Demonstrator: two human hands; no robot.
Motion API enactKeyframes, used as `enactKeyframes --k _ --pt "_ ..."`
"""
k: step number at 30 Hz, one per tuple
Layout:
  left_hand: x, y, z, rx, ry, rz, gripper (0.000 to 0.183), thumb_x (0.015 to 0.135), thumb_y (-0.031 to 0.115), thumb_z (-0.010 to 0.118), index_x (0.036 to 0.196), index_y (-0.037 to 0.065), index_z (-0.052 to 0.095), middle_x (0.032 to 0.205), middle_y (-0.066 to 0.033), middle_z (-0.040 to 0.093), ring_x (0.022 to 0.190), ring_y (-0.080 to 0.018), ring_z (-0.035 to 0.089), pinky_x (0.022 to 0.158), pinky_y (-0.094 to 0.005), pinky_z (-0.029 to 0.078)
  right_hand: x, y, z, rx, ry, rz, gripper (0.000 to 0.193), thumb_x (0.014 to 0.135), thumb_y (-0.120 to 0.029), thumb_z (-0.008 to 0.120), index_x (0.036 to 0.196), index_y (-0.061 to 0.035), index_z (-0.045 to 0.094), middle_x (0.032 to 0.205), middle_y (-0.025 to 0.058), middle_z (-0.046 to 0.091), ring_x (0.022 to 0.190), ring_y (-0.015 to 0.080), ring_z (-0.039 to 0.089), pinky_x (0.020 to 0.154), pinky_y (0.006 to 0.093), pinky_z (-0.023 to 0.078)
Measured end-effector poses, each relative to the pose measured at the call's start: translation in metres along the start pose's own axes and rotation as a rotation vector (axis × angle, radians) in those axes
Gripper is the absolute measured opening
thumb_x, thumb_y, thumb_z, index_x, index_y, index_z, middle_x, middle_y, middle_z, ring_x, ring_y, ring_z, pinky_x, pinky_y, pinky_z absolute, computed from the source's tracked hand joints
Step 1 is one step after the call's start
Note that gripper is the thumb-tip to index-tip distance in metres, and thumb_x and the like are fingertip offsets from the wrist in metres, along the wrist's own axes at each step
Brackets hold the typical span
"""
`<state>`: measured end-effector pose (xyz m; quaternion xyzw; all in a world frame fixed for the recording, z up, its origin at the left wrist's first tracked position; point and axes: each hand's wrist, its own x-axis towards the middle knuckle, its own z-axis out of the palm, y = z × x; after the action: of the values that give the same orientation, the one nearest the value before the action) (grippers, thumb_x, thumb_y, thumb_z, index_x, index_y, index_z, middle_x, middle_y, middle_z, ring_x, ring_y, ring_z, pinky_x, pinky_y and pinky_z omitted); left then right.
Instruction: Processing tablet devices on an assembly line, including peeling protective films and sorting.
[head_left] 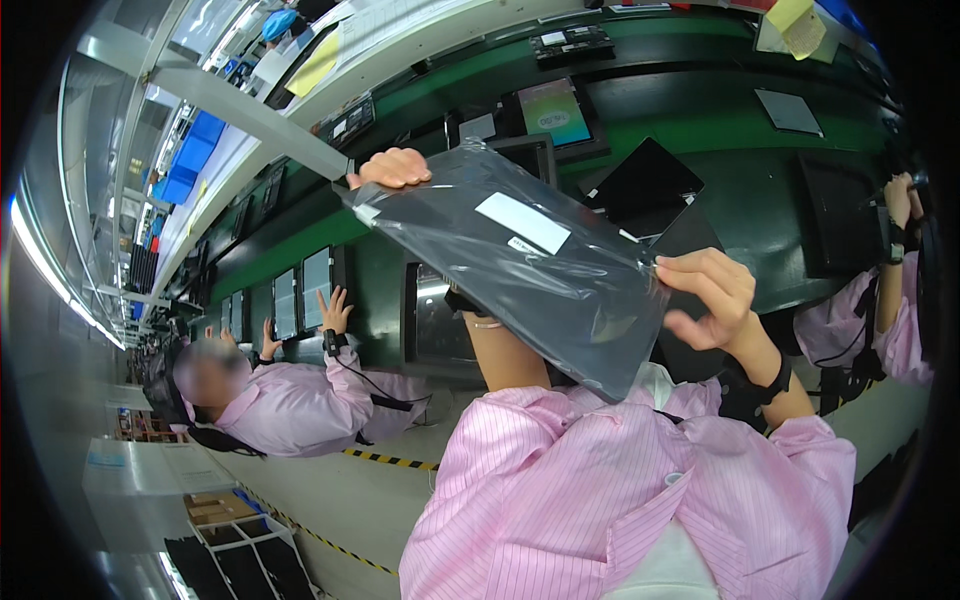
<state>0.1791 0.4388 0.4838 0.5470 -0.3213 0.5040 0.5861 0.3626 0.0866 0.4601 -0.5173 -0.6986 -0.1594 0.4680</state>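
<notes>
I see a flat, dark-grey rectangular panel (500,275) sleeved in clear plastic (610,325) at mid-frame, the left hand (397,168) gripping its upper-left edge, the right hand (712,292) pinching the plastic at right; I judge it light, stiff, slippery, fragile, best held by opposite edges.

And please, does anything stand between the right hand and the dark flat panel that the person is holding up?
Only the clear plastic bag does: it wraps the dark flat panel, and the right hand holds the bag at its right edge. The left hand holds the opposite end. Nothing else visible stands between.
</notes>
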Motion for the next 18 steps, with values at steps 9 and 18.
enactKeyframes --k 9,18 --pt "-0.094 -0.074 0.06 0.247 1.229 -0.326 0.04 0.088 0.03 0.026 0.082 0.003 0.055 0.078 -0.0132 0.057 0.073 -0.0301 0.058 0.066 -0.043 0.045 0.001 -0.016 0.021 0.541 0.526 0.629 0.022 0.088 -0.016 0.047 0.092 0.0013 0.061 0.1 0.0124 0.058 0.089 0.0208 0.053 0.084 0.0292 0.039" --pt "-0.073 -0.066 0.114 0.013 1.544 -0.206 0.028 0.082 0.032 0.033 0.063 0.013 0.04 0.072 -0.0018 0.047 0.067 -0.0132 0.05 0.064 -0.0324 0.047 -0.008 -0.008 0.028 1.327 0.659 0.736 0.023 0.09 -0.027 0.04 0.102 -0.0088 0.044 0.114 0.0125 0.051 0.121 0.0302 0.042 0.102 0.0347 0.027"
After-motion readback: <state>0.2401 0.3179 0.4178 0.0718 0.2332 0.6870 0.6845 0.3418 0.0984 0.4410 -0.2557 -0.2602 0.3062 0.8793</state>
